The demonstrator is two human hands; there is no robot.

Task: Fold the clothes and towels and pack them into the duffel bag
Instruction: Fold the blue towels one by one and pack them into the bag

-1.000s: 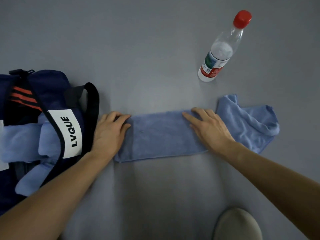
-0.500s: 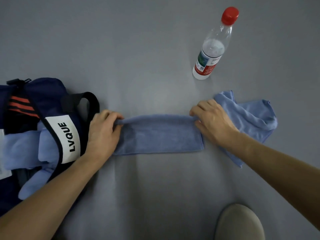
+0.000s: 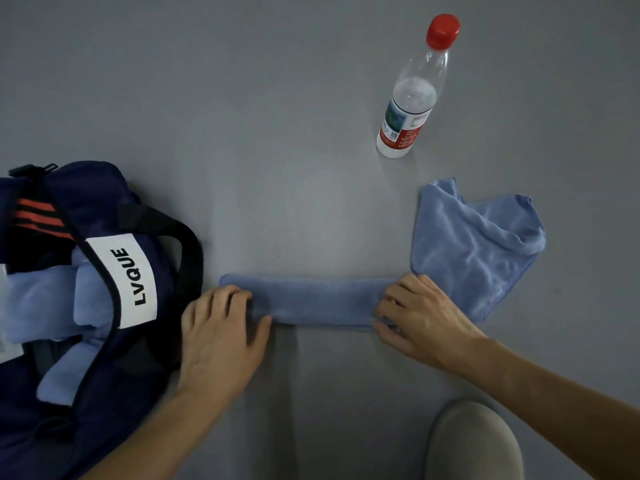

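Simultaneously, my left hand [image 3: 221,334] and right hand [image 3: 424,320] gripped opposite ends of the folded towel [image 3: 322,301], fingers [image 3: 398,289] curled over it, thumbs at its near edge.

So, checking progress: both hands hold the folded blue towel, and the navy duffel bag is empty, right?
No: the head view shows light blue towels inside the navy duffel bag. Left hand and right hand hold the folded blue towel.

Two loose blue towels [image 3: 311,303] [image 3: 474,251] (more inside the one duffel bag [image 3: 90,183]), one bottle [image 3: 408,109], two hands [image 3: 221,336] [image 3: 427,323]
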